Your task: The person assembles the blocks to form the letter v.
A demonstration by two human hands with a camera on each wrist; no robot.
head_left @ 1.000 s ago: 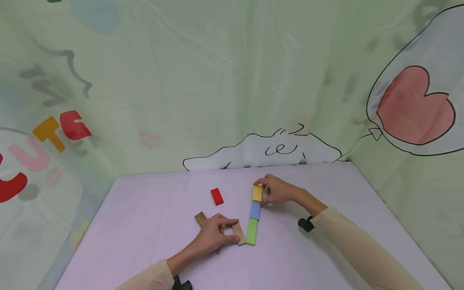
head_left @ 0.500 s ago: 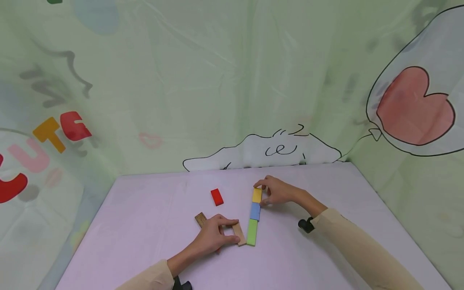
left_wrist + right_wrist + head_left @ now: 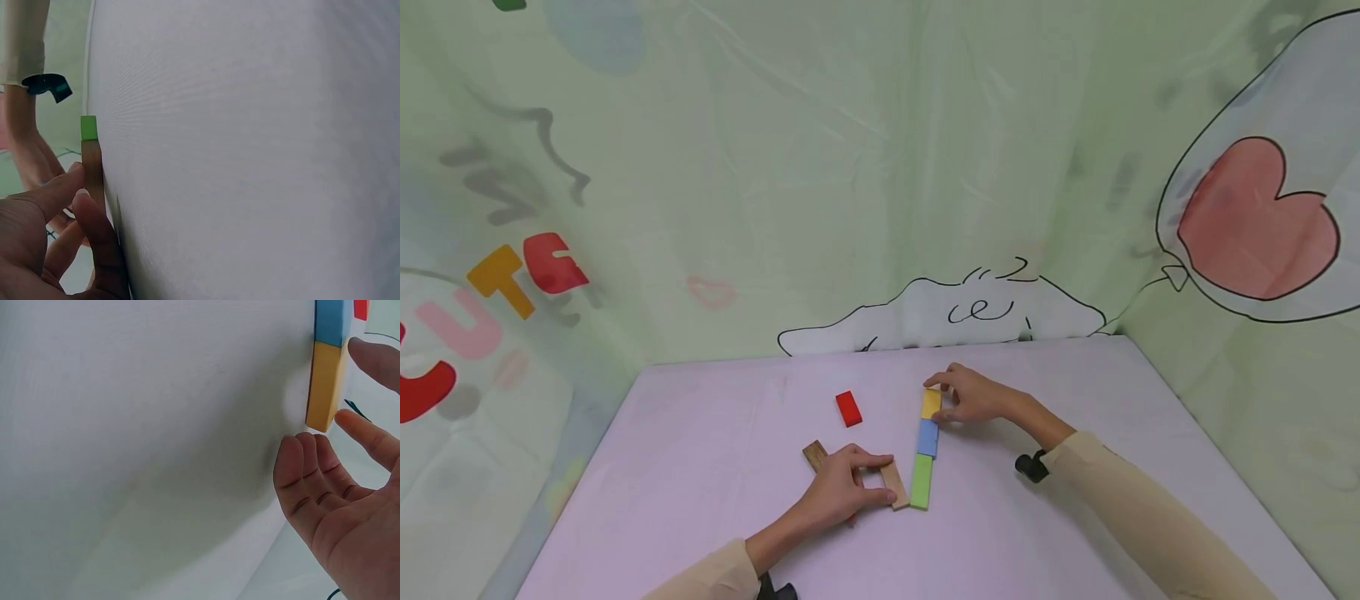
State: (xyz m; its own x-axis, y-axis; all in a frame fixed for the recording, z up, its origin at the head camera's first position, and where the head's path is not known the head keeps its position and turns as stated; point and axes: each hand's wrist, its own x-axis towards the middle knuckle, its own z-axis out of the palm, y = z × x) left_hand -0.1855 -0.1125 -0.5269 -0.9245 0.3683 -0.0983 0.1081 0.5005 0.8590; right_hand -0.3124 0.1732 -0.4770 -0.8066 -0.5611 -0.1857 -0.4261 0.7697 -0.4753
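Note:
A row of flat blocks runs away from me on the table: a green block nearest, a blue block in the middle, a yellow block at the far end. My right hand has its index finger at the yellow block's far end and its thumb by the blue joint. In the right wrist view, the other fingers curl just past that yellow block. My left hand pinches a plain wooden block, whose near end meets the green block at an angle.
A red block lies by itself left of the row. A darker brown block pokes out behind my left hand, and a small reddish piece shows below it. Patterned curtains surround the white table.
The yellow block has slid slightly toward me, up against the blue one. My right thumb has since shifted a little left over their joint. The left hand stays put.

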